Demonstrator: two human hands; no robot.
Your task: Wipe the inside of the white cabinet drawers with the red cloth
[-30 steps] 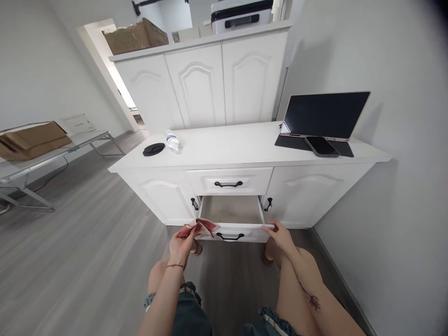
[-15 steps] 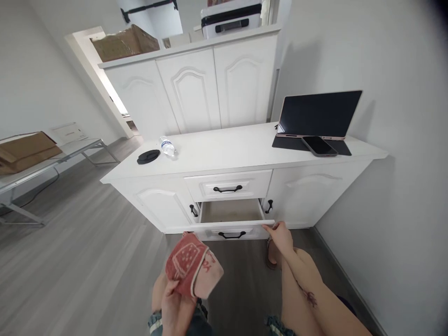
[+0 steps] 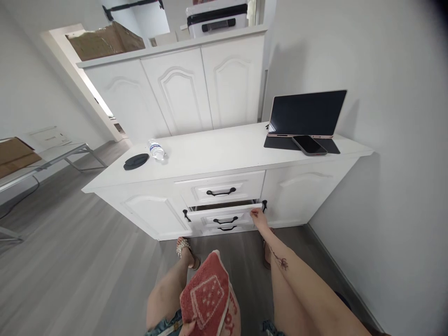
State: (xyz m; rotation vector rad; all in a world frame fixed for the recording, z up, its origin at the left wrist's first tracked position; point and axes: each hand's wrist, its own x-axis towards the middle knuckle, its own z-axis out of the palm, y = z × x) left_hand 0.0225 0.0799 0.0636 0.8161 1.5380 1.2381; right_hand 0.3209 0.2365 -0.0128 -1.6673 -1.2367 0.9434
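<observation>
A red and pale pink cloth [image 3: 206, 296] with a white pattern, folded and towel-like, hangs over my lap. At its lower left edge my left hand [image 3: 188, 328] is closed on it, mostly cut off by the bottom of the view. The middle drawer [image 3: 210, 217] of the white cabinet stands slightly pulled out, a narrow dark gap showing above its front. My right hand [image 3: 259, 218] has its fingers closed at the top right corner of that drawer front. Black handles [image 3: 226, 220] sit on the drawer fronts.
On the cabinet top [image 3: 210, 154] are a black flat object [image 3: 136, 161], a lying water bottle [image 3: 156, 150], a tablet or laptop [image 3: 308, 113] and a phone [image 3: 310, 145]. A cardboard box [image 3: 17, 156] rests on a table at left. A wall [image 3: 402, 186] bounds the right.
The middle drawer has slid inward, its opening now narrow, with my right hand moving along with it. My left hand has brought the cloth lower and nearer to me.
</observation>
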